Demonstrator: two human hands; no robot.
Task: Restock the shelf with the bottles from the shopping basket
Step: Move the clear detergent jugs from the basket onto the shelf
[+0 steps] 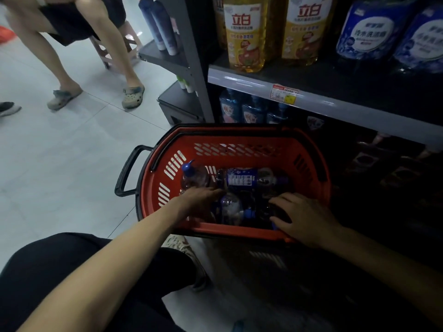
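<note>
My left hand (202,200) reaches into the basket (239,230) with its fingers stretched out over a clear bottle (193,177) with a blue cap. I cannot tell whether it grips that bottle or only lies on it. My right hand (304,216) is just inside the near rim, its fingers and thumb curled round a dark bottle (271,210), which is too shadowed to make out further. Between the two hands lies another clear bottle (231,207), and behind it, across the basket, a bottle with a blue-and-white label (244,179) lies on its side.

The basket is red with a black rim and a black handle (127,171) sticking out on its left. It sits on the pale tiled floor (60,152), close in front of the shelf (239,80).

On the upper board stand yellow bottles (244,32) and, to their right, blue bottles (369,29). A price tag (284,93) is stuck on the grey edge. Below it, dark blue bottles (230,109) stand in shadow.

At the upper left, another person's legs (115,44) show, seated on a stool (105,51).
</note>
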